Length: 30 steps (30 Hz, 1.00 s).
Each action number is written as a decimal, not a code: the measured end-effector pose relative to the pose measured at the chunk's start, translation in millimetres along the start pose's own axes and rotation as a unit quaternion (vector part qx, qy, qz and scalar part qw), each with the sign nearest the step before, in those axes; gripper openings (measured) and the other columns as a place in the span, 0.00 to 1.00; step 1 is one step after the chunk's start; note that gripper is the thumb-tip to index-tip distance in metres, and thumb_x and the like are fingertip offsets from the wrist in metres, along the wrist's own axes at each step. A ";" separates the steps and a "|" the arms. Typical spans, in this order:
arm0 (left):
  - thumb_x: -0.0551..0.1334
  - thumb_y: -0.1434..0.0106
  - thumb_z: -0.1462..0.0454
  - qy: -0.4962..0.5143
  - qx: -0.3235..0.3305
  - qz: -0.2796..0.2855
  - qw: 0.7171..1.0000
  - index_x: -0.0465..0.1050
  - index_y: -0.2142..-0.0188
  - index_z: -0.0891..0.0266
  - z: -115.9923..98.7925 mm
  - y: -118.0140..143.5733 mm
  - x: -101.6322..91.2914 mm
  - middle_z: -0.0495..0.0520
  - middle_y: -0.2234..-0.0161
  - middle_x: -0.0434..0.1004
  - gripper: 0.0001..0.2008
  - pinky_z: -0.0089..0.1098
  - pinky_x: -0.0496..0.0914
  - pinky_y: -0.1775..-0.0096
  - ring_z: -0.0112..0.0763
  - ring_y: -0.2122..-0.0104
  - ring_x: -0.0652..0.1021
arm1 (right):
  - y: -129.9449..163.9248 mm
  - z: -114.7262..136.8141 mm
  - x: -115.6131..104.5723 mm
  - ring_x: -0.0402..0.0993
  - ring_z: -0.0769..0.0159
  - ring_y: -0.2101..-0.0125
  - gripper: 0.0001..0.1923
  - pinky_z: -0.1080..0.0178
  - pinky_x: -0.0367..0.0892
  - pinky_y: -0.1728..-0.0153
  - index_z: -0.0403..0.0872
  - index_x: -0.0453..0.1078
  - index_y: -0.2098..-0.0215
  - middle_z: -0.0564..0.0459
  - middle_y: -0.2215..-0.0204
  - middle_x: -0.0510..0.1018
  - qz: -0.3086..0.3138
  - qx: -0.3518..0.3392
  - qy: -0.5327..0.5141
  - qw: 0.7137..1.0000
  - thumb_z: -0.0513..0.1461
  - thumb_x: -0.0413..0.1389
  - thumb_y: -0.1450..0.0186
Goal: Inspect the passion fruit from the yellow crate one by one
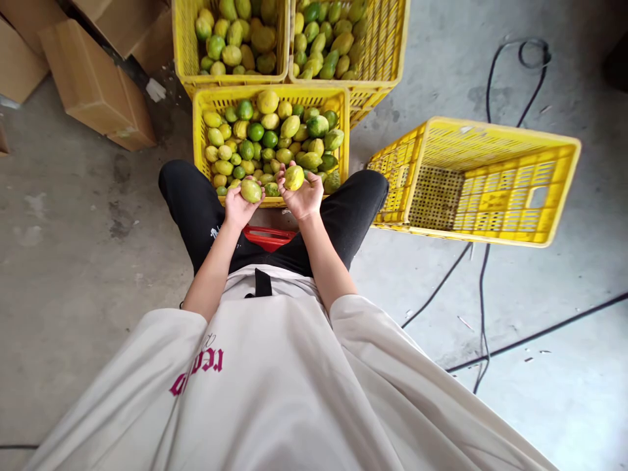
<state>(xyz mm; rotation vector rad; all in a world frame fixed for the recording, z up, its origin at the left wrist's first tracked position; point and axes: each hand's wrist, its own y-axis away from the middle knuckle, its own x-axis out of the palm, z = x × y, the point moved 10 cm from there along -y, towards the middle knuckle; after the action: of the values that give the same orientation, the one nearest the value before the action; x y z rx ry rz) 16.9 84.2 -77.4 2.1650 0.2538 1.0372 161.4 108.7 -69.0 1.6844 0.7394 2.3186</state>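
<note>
In the head view, my left hand is palm up with its fingers curled round a yellow-green lemon. A yellower lemon sits in my right hand, gripped by the fingers. Both hands are over the near edge of a yellow plastic crate, between my knees. That crate holds many lemons, some yellow and some green. The undersides of the two held lemons are hidden by my fingers.
Two more yellow crates of lemons, one at the back left and one at the back right, adjoin the near crate. An empty yellow crate stands right. Cardboard boxes lie left; black cables cross the floor. Something red shows beneath me.
</note>
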 end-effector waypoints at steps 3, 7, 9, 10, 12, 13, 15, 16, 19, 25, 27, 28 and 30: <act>0.52 0.23 0.61 0.010 -0.006 -0.015 1.000 0.77 0.58 0.59 1.7 -3.4 -2.8 0.55 0.59 0.86 0.15 0.30 0.81 0.52 0.35 0.53 0.86 | 2.7 2.4 4.3 0.83 0.57 0.51 0.09 0.52 0.85 0.55 0.52 0.72 0.54 0.50 0.58 0.84 0.003 -0.009 -0.015 1.000 0.42 0.52 0.29; 0.61 0.24 0.60 -0.012 -0.004 -0.069 0.998 0.77 0.60 0.59 3.7 -5.0 -12.1 0.50 0.66 0.83 0.08 0.26 0.79 0.58 0.26 0.69 0.83 | 5.2 5.5 2.3 0.81 0.67 0.62 0.04 0.66 0.83 0.63 0.53 0.72 0.58 0.56 0.64 0.82 -0.024 -0.011 -0.025 0.999 0.43 0.57 0.28; 0.63 0.26 0.64 -0.013 -0.003 -0.078 0.997 0.75 0.64 0.59 5.1 -3.3 -13.7 0.47 0.69 0.80 0.07 0.26 0.80 0.56 0.22 0.71 0.81 | 5.1 2.0 -0.9 0.76 0.72 0.70 0.04 0.75 0.77 0.73 0.54 0.73 0.60 0.59 0.67 0.79 -0.038 0.015 -0.024 0.999 0.44 0.60 0.28; 0.63 0.27 0.66 -0.010 -0.004 -0.072 0.997 0.74 0.65 0.60 6.1 -2.4 -12.5 0.46 0.70 0.79 0.07 0.27 0.80 0.53 0.22 0.71 0.82 | 4.7 -0.1 -2.4 0.73 0.73 0.73 0.03 0.77 0.72 0.78 0.54 0.73 0.60 0.59 0.68 0.79 -0.043 0.028 -0.023 0.998 0.44 0.60 0.28; 0.62 0.28 0.69 -0.006 -0.009 -0.054 0.998 0.73 0.64 0.61 8.5 -0.9 -8.6 0.47 0.70 0.81 0.07 0.29 0.81 0.51 0.25 0.66 0.85 | 3.1 -2.5 -4.1 0.70 0.74 0.75 0.03 0.79 0.64 0.84 0.54 0.73 0.62 0.58 0.67 0.79 -0.042 0.040 -0.019 0.998 0.42 0.59 0.28; 0.62 0.28 0.69 -0.005 -0.012 -0.050 0.999 0.74 0.63 0.61 9.6 -0.5 -7.5 0.49 0.68 0.82 0.06 0.30 0.81 0.51 0.27 0.64 0.86 | 2.0 -2.9 -4.1 0.69 0.74 0.76 0.04 0.78 0.62 0.86 0.53 0.73 0.63 0.58 0.65 0.81 -0.037 0.039 -0.018 0.998 0.41 0.59 0.28; 0.63 0.28 0.69 -0.005 -0.019 -0.060 0.998 0.74 0.62 0.61 10.8 -0.6 -8.6 0.50 0.67 0.84 0.05 0.28 0.81 0.53 0.26 0.65 0.86 | 0.0 -2.3 -2.8 0.69 0.74 0.76 0.04 0.78 0.62 0.86 0.53 0.72 0.63 0.57 0.64 0.82 -0.021 0.027 -0.013 0.999 0.39 0.58 0.29; 0.63 0.27 0.69 -0.005 -0.022 -0.065 0.998 0.75 0.62 0.61 10.8 -1.0 -9.4 0.50 0.67 0.84 0.05 0.26 0.81 0.55 0.24 0.67 0.85 | -0.5 -1.8 -1.9 0.71 0.73 0.75 0.03 0.78 0.64 0.85 0.53 0.72 0.63 0.57 0.64 0.82 -0.012 0.019 -0.010 1.000 0.39 0.58 0.29; 0.59 0.23 0.62 0.002 -0.018 -0.052 0.998 0.76 0.63 0.61 6.2 -3.0 -7.4 0.50 0.70 0.82 0.11 0.23 0.80 0.57 0.22 0.72 0.82 | 0.6 -1.5 0.5 0.78 0.69 0.69 0.02 0.73 0.76 0.76 0.53 0.72 0.59 0.55 0.64 0.82 0.005 0.010 -0.010 1.000 0.42 0.58 0.29; 0.45 0.20 0.58 0.045 0.012 0.000 0.999 0.78 0.60 0.63 -8.7 -1.0 0.4 0.59 0.59 0.86 0.24 0.35 0.80 0.45 0.36 0.49 0.86 | 1.3 0.8 5.7 0.84 0.58 0.51 0.11 0.52 0.85 0.55 0.54 0.73 0.50 0.54 0.56 0.85 0.025 -0.002 -0.004 1.000 0.41 0.54 0.29; 0.48 0.21 0.61 0.050 0.014 -0.006 0.999 0.78 0.60 0.63 -10.1 -0.6 0.1 0.59 0.57 0.85 0.21 0.35 0.79 0.43 0.37 0.46 0.85 | -1.1 2.3 3.6 0.85 0.59 0.52 0.10 0.52 0.85 0.53 0.54 0.73 0.50 0.55 0.58 0.85 0.022 -0.011 0.003 1.000 0.42 0.56 0.29; 0.50 0.21 0.61 0.050 0.016 -0.011 0.999 0.78 0.60 0.63 -10.5 -0.6 -0.3 0.58 0.58 0.85 0.19 0.34 0.79 0.44 0.36 0.48 0.86 | -2.4 2.7 2.0 0.85 0.61 0.55 0.08 0.55 0.86 0.53 0.54 0.73 0.52 0.55 0.60 0.85 0.021 -0.013 0.003 1.000 0.43 0.58 0.29; 0.54 0.21 0.60 0.047 0.016 -0.026 0.998 0.77 0.61 0.62 -10.0 -0.5 -1.9 0.55 0.64 0.83 0.16 0.31 0.80 0.50 0.31 0.57 0.86 | -4.6 2.0 -1.6 0.84 0.65 0.60 0.05 0.62 0.86 0.58 0.53 0.73 0.54 0.57 0.64 0.84 0.018 -0.007 0.000 1.000 0.42 0.60 0.28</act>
<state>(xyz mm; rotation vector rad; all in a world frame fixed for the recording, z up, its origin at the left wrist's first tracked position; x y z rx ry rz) 8.4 88.9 -74.7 2.1296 0.3713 1.1126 163.2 112.5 -72.1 1.7067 0.6960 2.3423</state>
